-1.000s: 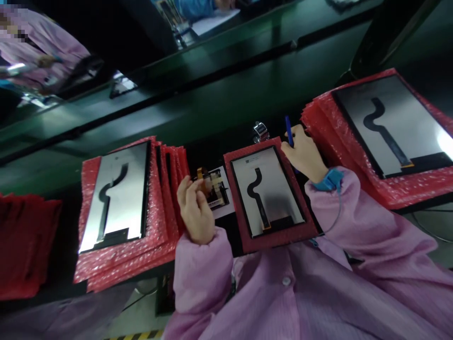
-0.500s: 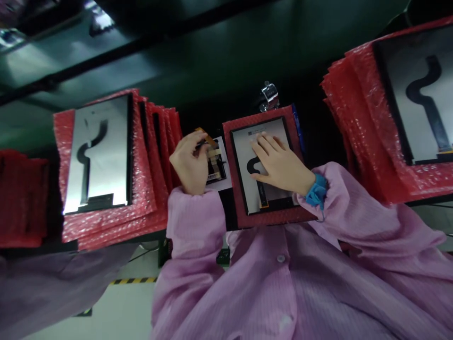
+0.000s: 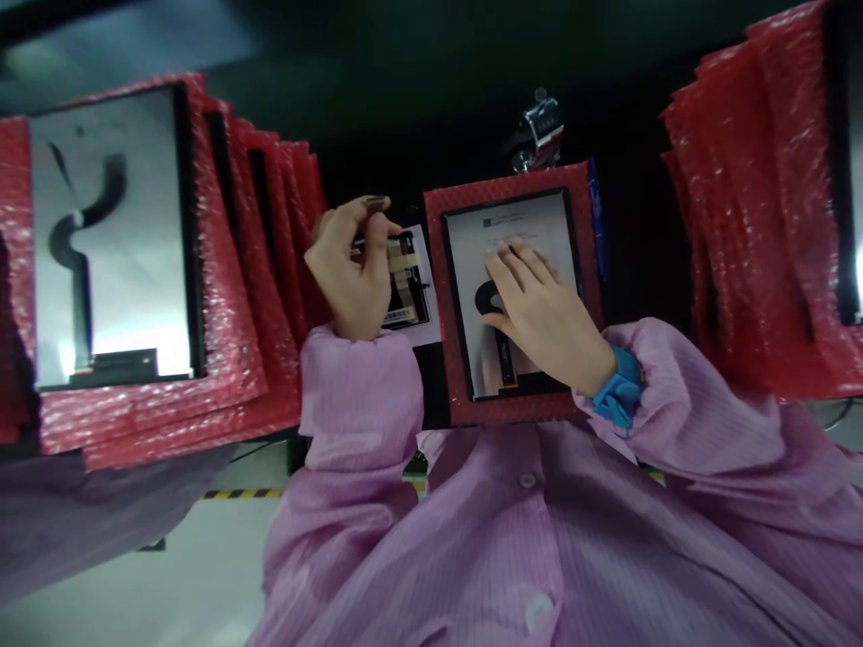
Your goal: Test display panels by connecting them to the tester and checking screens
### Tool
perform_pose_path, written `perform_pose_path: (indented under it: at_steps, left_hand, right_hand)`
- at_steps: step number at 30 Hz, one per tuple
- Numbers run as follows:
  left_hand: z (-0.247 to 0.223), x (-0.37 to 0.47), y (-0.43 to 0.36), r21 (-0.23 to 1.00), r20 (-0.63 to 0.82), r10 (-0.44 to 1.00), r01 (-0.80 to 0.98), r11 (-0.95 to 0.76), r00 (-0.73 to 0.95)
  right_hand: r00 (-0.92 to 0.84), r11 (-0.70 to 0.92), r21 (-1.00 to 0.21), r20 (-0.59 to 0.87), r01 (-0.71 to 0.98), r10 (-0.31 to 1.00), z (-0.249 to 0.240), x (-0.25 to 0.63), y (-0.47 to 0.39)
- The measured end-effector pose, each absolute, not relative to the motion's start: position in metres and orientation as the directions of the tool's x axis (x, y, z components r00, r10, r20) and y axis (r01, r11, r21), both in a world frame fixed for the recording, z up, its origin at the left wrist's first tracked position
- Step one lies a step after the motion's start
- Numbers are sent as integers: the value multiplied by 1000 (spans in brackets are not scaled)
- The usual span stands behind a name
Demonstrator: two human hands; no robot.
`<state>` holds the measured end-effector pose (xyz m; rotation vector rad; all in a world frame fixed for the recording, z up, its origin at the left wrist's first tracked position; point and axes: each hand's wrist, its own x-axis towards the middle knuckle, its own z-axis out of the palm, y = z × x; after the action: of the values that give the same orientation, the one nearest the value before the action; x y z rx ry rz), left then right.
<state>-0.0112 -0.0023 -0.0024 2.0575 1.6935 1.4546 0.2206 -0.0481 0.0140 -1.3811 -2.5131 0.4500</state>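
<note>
My right hand lies spread over the silvery back of a display panel, covering part of its black curved ribbon cable. The panel rests on a red bubble-wrap pad. Left of it, my left hand pinches a small brownish flex strip between thumb and index finger. Partly behind that hand is a dark circuit part with tape and a barcode label, on a white sheet.
On the left, red bubble-wrap sheets are stacked under another panel. More red bubble wrap stands at right, with a panel edge on it. A shiny metal fitting and a blue strip are near the pad.
My left hand has lifted a little away from the circuit part, with the brownish strip in its fingers. My right hand stays on the panel. The whole view has shifted and come closer.
</note>
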Motion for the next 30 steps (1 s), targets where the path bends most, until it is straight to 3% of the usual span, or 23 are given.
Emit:
perform_pose_path:
  at_steps: [4, 7, 10, 13, 17, 22, 27, 30]
  left_hand:
    - [2, -9, -4, 599, 636, 770, 660, -452, -50]
    - [4, -8, -6, 618, 624, 780, 641, -455, -49]
    - [6, -7, -9, 652, 575, 818, 615, -443, -20]
    - [10, -6, -12, 639, 502, 862, 641, -425, 71]
    - [14, -7, -14, 580, 383, 902, 708, -403, 200]
    - [12, -9, -11, 570, 328, 895, 692, -443, 303]
    - [11, -8, -14, 574, 279, 887, 676, -462, 369]
    - [13, -9, -17, 600, 238, 883, 655, -461, 404]
  right_hand:
    - [-528, 503, -464, 87, 729, 845, 16, 221, -49]
    - [-522, 479, -640, 139, 601, 841, 17, 222, -51]
    - [-455, 390, -800, 167, 457, 875, 13, 220, -52]
    - [-375, 287, -875, 134, 389, 917, 6, 215, -52]
    - [-461, 215, -955, 100, 205, 882, -5, 211, -46]
    - [-570, 279, -941, 124, 193, 812, 2, 208, -26]
    - [-719, 537, -797, 199, 277, 665, 11, 202, -10]
    - [-730, 599, -741, 223, 303, 646, 9, 202, -10]
